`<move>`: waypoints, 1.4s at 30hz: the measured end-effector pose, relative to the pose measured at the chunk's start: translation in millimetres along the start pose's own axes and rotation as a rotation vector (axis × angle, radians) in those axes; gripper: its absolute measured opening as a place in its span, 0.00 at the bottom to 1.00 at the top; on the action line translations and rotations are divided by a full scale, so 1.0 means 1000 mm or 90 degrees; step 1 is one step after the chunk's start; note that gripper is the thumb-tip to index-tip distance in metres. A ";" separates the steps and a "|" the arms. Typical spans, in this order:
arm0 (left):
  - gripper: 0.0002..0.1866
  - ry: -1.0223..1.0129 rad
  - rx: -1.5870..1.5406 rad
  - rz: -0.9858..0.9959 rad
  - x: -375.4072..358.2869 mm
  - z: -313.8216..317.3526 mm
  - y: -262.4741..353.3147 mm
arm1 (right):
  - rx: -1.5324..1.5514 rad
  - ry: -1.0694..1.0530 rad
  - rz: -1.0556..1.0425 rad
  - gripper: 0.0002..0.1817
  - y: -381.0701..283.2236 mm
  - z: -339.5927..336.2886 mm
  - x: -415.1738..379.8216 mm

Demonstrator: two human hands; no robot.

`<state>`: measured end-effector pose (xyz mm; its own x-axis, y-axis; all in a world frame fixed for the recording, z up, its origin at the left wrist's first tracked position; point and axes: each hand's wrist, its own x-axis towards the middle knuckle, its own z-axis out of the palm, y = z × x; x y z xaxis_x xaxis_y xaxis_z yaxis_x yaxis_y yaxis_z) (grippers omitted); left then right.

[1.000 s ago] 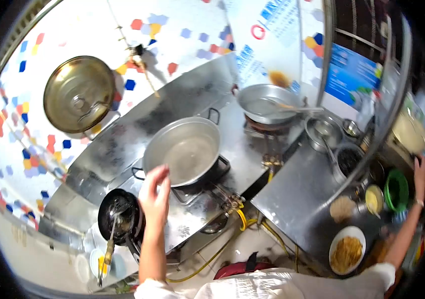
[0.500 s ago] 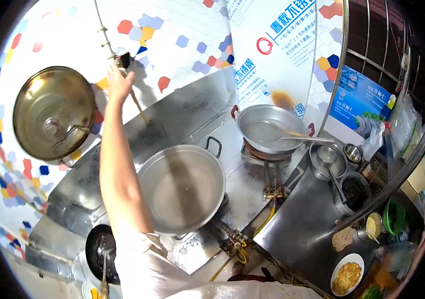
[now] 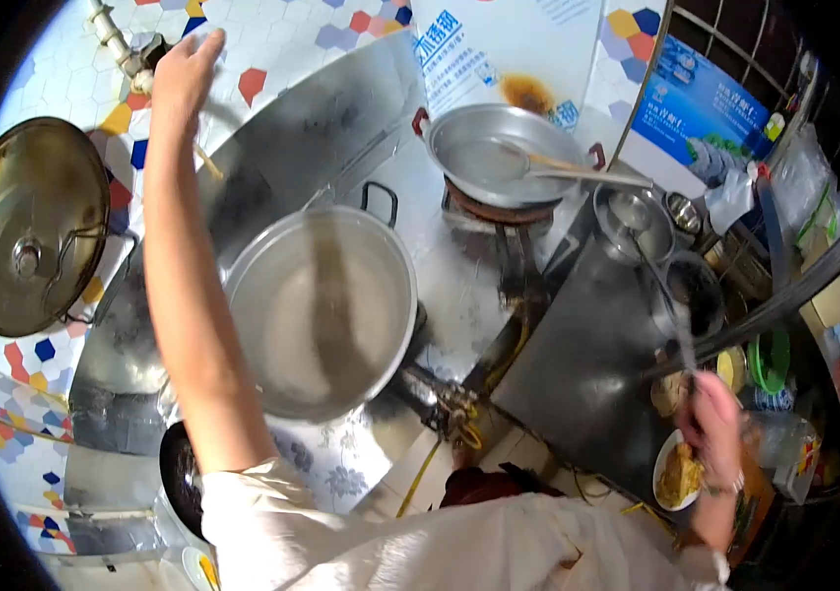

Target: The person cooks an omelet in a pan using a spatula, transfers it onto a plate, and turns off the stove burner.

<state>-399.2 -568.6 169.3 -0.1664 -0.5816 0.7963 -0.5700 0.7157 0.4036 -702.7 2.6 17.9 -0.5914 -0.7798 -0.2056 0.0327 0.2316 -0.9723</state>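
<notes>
While the left hand (image 3: 182, 69) reaches open-fingered to the wall tap (image 3: 134, 59) above the big pot (image 3: 317, 310), the right hand (image 3: 713, 424) grips a ladle (image 3: 681, 325) over the plate (image 3: 676, 473).

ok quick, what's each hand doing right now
Left hand: raised to the tap on the tiled wall, fingers loosely open, holding nothing that shows.
Right hand: low beside the plate, blurred; its grip cannot be told.

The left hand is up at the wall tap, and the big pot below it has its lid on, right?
Not quite. In the head view the left hand is up by the tap, but the pot is open; the lid hangs on the wall.
</notes>
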 end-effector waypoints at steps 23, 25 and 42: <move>0.16 0.037 -0.806 -0.726 -0.524 -0.043 0.282 | 0.419 -0.823 0.334 0.13 0.133 0.079 -0.051; 0.16 0.047 -0.762 -0.735 -0.529 -0.041 0.286 | 0.378 -0.793 0.329 0.17 0.136 0.077 -0.056; 0.14 0.095 -0.728 -0.925 -0.605 -0.007 0.237 | 0.017 -0.675 0.333 0.15 0.192 0.116 -0.048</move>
<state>-427.8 -43.9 -213.6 -0.0052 -0.9127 -0.4086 0.5819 -0.3351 0.7410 -574.0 17.0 -171.8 0.4624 -0.6901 -0.5567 0.0966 0.6634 -0.7420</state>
